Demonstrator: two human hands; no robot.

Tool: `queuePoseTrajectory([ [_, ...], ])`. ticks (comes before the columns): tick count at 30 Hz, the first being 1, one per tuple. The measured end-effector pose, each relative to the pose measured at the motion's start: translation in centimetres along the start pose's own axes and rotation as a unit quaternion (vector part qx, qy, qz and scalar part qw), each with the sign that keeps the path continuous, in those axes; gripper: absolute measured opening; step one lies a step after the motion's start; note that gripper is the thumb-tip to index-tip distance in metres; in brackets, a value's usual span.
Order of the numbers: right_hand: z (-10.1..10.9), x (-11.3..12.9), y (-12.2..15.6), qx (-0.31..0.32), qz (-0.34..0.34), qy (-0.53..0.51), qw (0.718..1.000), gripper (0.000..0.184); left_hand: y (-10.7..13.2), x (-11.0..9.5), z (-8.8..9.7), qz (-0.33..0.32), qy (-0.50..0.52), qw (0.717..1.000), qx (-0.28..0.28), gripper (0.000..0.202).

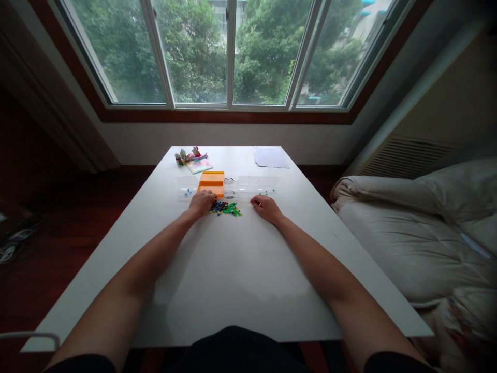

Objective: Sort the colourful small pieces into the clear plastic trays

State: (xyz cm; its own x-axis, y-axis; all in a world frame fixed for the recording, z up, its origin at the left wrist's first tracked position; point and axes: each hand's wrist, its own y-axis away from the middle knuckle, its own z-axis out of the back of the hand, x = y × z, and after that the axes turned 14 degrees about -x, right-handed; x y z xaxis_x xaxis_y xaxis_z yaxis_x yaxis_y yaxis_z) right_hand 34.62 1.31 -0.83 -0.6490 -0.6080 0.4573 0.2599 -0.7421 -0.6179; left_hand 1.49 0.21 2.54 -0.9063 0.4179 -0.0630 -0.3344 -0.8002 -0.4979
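A small heap of coloured toy bricks (227,208), mostly green, blue and dark, lies on the white table (233,269). My left hand (201,202) rests at the heap's left edge with its fingers curled down among the bricks; what they grip, if anything, is hidden. My right hand (265,206) lies on the table to the right of the heap, fingers bent loosely, nothing visible in it. Behind the heap stands an orange box (212,182), with a clear tray (187,187) to its left and a longer clear tray (258,186) to its right.
At the table's far edge sit a small toy model with a colourful booklet (196,162) and a sheet of white paper (270,156). A pale sofa or bedding (419,233) runs along the right side. A wide window (229,52) lies ahead.
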Motion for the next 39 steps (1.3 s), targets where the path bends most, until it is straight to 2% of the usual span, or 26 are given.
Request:
queuePoseTrajectory([
  [4,0.1,0.1,0.0,0.003,0.002,0.001,1.000,0.016,-0.2,0.2,0.1,-0.011,-0.006,1.000,0.015,0.027],
  [15,0.0,0.1,0.0,0.003,0.001,0.002,1.000,0.016,0.4,1.1,-0.1,0.007,-0.014,1.000,-0.015,0.032],
  [26,0.1,0.2,0.0,0.003,0.002,0.001,1.000,0.015,0.4,1.4,0.1,0.016,0.004,1.000,-0.009,0.026],
  [29,0.1,0.3,-0.1,0.005,0.002,0.001,1.000,0.015,0.3,1.5,0.2,0.024,0.021,0.999,-0.034,0.025],
  [34,0.2,0.4,-0.1,0.007,-0.001,0.005,1.000,0.015,-1.2,2.5,0.4,0.073,0.047,0.992,-0.092,0.022],
  [39,0.2,0.5,-0.1,0.011,-0.003,0.010,1.000,0.015,-2.6,3.3,0.0,0.124,0.043,0.984,-0.122,0.022],
])
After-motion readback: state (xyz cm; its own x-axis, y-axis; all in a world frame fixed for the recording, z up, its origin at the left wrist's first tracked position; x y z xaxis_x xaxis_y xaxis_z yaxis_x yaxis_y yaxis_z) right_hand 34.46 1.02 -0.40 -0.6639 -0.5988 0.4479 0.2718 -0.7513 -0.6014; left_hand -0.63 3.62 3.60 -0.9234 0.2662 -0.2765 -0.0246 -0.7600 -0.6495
